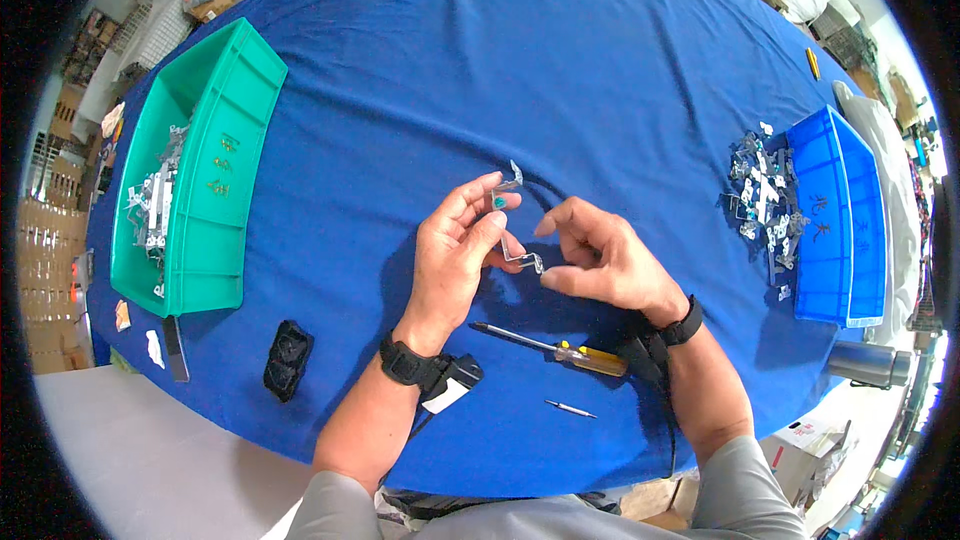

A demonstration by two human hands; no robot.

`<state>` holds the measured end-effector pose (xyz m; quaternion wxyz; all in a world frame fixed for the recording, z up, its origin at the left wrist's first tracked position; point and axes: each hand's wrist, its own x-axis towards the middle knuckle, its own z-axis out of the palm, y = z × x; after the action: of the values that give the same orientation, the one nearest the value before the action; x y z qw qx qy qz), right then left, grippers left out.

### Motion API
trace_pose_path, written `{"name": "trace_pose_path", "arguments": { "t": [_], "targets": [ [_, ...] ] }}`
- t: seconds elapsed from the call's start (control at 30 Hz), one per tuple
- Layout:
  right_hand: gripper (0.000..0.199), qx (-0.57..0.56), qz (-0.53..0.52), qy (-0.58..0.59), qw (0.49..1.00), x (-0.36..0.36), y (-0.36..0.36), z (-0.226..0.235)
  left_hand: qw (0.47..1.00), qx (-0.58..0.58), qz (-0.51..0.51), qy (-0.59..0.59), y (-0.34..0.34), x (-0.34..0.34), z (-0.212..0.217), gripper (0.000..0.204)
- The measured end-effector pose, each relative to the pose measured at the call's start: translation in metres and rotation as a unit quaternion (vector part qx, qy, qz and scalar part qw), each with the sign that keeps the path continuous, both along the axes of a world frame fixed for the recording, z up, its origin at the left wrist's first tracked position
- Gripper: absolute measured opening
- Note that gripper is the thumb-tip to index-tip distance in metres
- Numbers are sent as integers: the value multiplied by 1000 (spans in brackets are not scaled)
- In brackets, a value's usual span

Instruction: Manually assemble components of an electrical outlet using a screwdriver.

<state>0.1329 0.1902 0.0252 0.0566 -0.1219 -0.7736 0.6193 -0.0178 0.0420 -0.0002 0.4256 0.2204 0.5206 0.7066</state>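
Pinched between both hands, a small bent metal bracket (pixel 517 230) sits above the blue table (pixel 560 60): left hand (pixel 452 255) grips its upper end, right hand (pixel 600 262) its lower tab. Keeping both pinches firm and close seems wise; the screwdriver (pixel 550 345) lies just below.

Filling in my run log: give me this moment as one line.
left hand: holds bent metal bracket | right hand: pinches bracket's lower end | screwdriver: lying on blue cloth

Shiny metal bracket (pixel 522 258); matt blue cloth (pixel 560 70).
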Motion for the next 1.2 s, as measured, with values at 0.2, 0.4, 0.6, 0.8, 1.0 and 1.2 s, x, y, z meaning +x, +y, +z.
{"name": "trace_pose_path", "arguments": {
  "t": [0.2, 0.4, 0.6, 0.8, 1.0, 1.2],
  "targets": [
    [18, 28, -10, 10, 1000, 0, -5, 1, 999, -7, 21, 35, 0, -3, 1, 37],
    [20, -155, -84, -27, 984, 3, 3, -4, 917, 28, 110, 383, -7, -8, 6, 49],
    [29, -126, -65, -43, 989, 0, -2, 2, 810, 82, 81, 575, -2, 5, 18, 53],
    [34, -125, -66, -33, 989, -2, -6, 0, 810, 61, 11, 583, 1, 14, 22, 32],
    [38, -88, -55, -58, 993, -1, -2, 6, 917, -20, 24, 398, -4, 14, 8, 20],
    [54, 240, 110, -106, 959, 19, -9, 35, 994, -32, -10, 101, -3, -3, -3, 22]
  ]
}}
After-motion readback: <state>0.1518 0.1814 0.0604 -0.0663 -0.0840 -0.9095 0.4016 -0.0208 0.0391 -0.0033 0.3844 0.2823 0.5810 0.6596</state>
